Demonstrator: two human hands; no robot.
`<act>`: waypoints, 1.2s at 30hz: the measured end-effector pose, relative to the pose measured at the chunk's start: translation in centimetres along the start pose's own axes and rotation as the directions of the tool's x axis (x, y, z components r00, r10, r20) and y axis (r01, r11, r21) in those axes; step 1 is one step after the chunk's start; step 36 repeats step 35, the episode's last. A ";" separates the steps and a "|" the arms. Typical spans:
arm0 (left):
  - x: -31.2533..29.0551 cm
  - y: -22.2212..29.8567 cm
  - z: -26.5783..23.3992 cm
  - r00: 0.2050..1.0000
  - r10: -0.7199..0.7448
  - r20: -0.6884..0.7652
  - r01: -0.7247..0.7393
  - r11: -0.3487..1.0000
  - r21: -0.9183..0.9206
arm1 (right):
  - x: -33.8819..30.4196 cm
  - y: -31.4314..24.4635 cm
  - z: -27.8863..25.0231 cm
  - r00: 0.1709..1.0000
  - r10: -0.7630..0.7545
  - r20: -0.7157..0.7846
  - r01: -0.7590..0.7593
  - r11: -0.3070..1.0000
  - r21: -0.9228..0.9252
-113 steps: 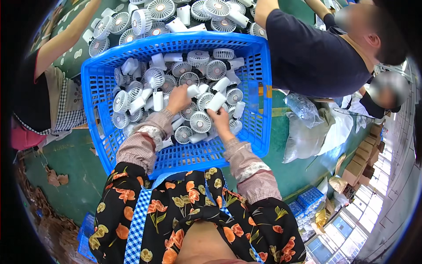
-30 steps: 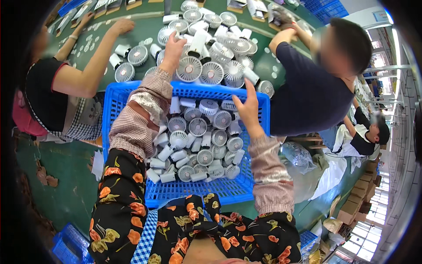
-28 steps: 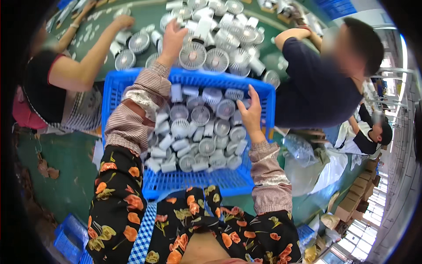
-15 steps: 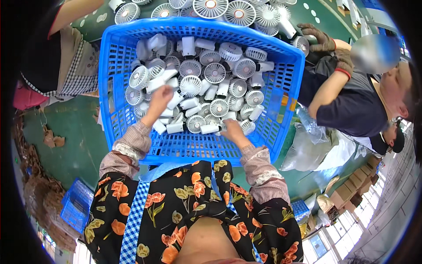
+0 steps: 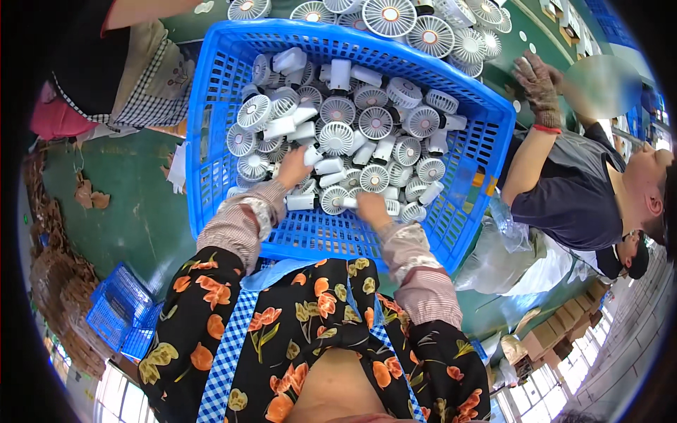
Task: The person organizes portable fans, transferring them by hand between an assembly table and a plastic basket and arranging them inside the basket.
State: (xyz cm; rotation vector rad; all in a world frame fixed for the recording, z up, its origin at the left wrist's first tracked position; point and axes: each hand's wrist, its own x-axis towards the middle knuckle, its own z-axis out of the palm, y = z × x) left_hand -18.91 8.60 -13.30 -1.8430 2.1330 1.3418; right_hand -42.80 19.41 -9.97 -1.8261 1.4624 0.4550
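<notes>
A big blue plastic basket (image 5: 317,243) stands in front of me, holding a heap of small white handheld fans (image 5: 336,138) with round grilles and stubby handles. My left hand (image 5: 294,168) is in the left part of the heap, its fingers closed on the white handle of a fan (image 5: 313,155). Lower and to the right, my right hand (image 5: 371,207) is closed at another white fan handle (image 5: 349,202) near the basket's near wall. My palms hide parts of both fans.
More white fans (image 5: 389,15) lie on the green table beyond the basket. A person wearing gloves (image 5: 538,88) is at the right; another in a checked apron (image 5: 144,88) is at the left. Plastic bags (image 5: 501,261) and an empty blue crate (image 5: 120,310) are on the floor.
The basket appears shifted right and slightly turned in view. My left hand has come down and toward the near side of the heap; my right hand's fingers have closed. The gloved person's hands have moved.
</notes>
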 end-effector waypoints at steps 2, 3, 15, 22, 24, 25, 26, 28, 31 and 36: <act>0.6 -0.5 0.8 1.000 -0.011 -0.029 0.012 0.999 0.038 | 0.2 -0.6 -3.1 0.987 0.163 0.015 -0.161 0.954 0.254; 0.6 -0.5 0.8 0.999 -0.029 -0.039 0.028 0.999 -0.041 | 0.4 -0.5 -3.9 0.978 0.203 -0.036 -0.176 0.913 0.368; -8.3 3.6 -7.4 0.968 -0.242 -0.070 0.147 0.768 -0.623 | 5.3 -4.7 -16.6 0.943 0.152 -0.296 0.225 0.363 0.904; -8.0 2.1 -12.3 0.800 -0.341 -0.494 -0.069 0.765 -0.640 | 14.1 -7.6 -16.1 0.993 0.114 0.014 0.004 -0.154 0.988; -6.6 2.6 -14.2 0.759 -0.202 -0.619 -0.135 0.881 -0.453 | 14.9 -7.9 -13.7 0.988 0.133 0.075 -0.018 -0.391 0.920; -5.6 2.6 -14.9 0.757 -0.147 -0.637 -0.152 0.908 -0.390 | 14.8 -7.7 -12.5 0.975 0.176 0.134 -0.042 -0.446 0.894; -4.7 1.9 -15.7 0.753 -0.009 -0.658 -0.205 0.947 -0.247 | 14.4 -8.2 -11.5 0.959 0.203 0.197 -0.071 -0.502 0.862; -3.0 0.1 -16.2 0.759 0.017 -0.650 -0.138 0.981 -0.135 | 13.9 -9.0 -8.9 0.962 0.127 0.242 -0.079 -0.718 0.692; 0.0 -3.1 -16.8 0.840 0.005 -0.542 -0.052 0.996 -0.072 | 14.2 -10.6 -5.4 0.984 0.092 0.152 -0.001 -0.851 0.525; 2.1 -2.8 -19.7 0.962 -0.269 -0.050 0.238 0.912 -0.333 | 15.1 -13.0 -4.2 0.997 0.047 0.055 0.007 -0.822 0.569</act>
